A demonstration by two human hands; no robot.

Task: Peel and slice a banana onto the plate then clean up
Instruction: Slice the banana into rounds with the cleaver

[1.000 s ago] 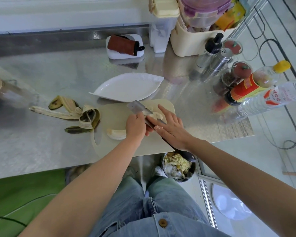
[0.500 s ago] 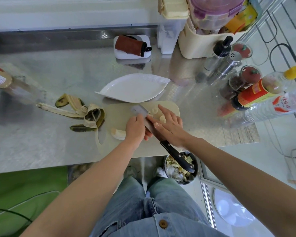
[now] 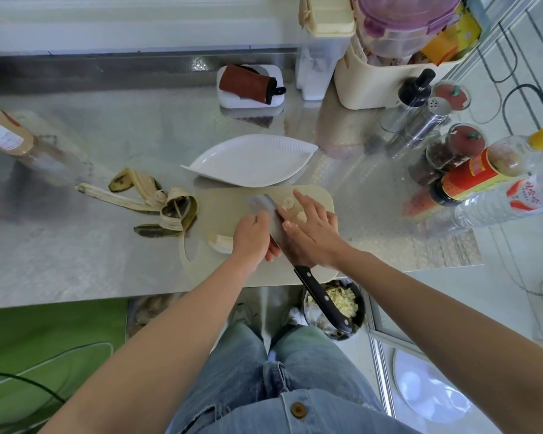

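The left hand (image 3: 253, 236) is curled against the flat of the knife (image 3: 271, 219), thumb on top of the blade and fingertips showing beneath it, so it seems to be the hand that carries the knife; the black handle juts out free past the bench (image 3: 76, 261) edge. The right hand (image 3: 311, 230) lies flat just beside the blade, fingers straight and spread over the banana slices (image 3: 287, 202) on the cutting board (image 3: 226, 208); the two hands are close together, all but touching across the blade.

An uncut banana stub (image 3: 220, 242) lies on the board left of the left wrist; the peel (image 3: 170, 211) sprawls on the bench beside the board; the white leaf-shaped plate (image 3: 201, 166) sits just behind the board with nothing on it yet.

The slices will be soft, moist and sticky; they bruise under pressure and cling to steel and skin; better to nudge them by their edges with flat fingers onto the blade than to pinch them. The loaded blade should be carried level; the stub wants a light hold at its sides, since it squashes easily.
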